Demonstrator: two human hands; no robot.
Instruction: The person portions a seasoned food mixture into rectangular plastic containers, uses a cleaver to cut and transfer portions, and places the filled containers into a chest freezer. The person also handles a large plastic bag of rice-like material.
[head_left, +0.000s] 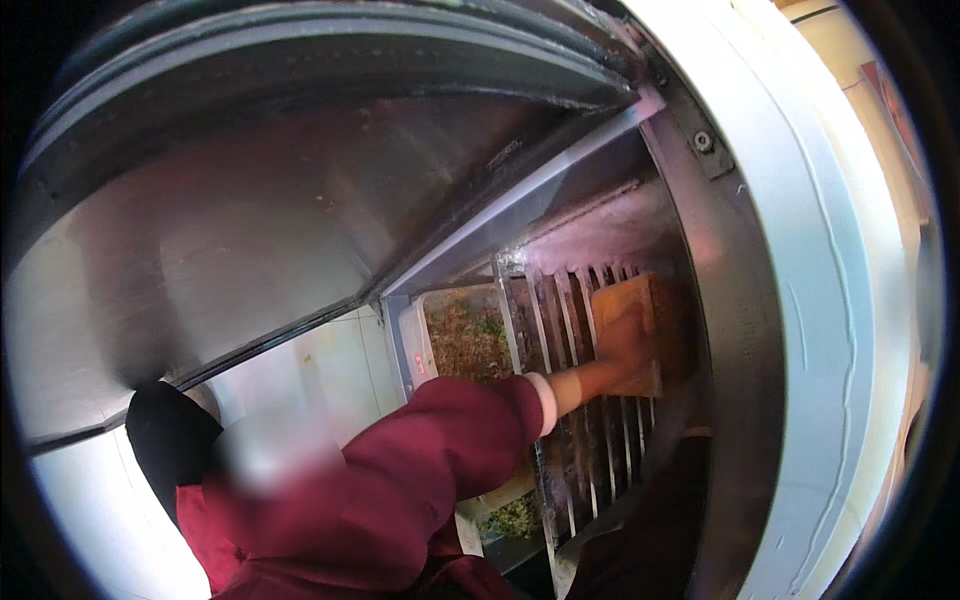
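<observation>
My left hand, blurred and in a maroon sleeve with a light pink cuff, reaches into a metal cabinet. It is on an orange container over the slatted shelf, and its fingers seem to grip the container; their exact hold is blurred. Below the slats, a clear plastic tub holds brown and green food. Another container with green food is partly hidden under my forearm. My right hand is out of view; a dark maroon shape at the lower right could be a sleeve or a reflection.
The open metal door spans the upper left. Frost coats the back of the metal slatted shelf. A steel door frame stands close on the right of the container. Pale floor tiles show beneath the door.
</observation>
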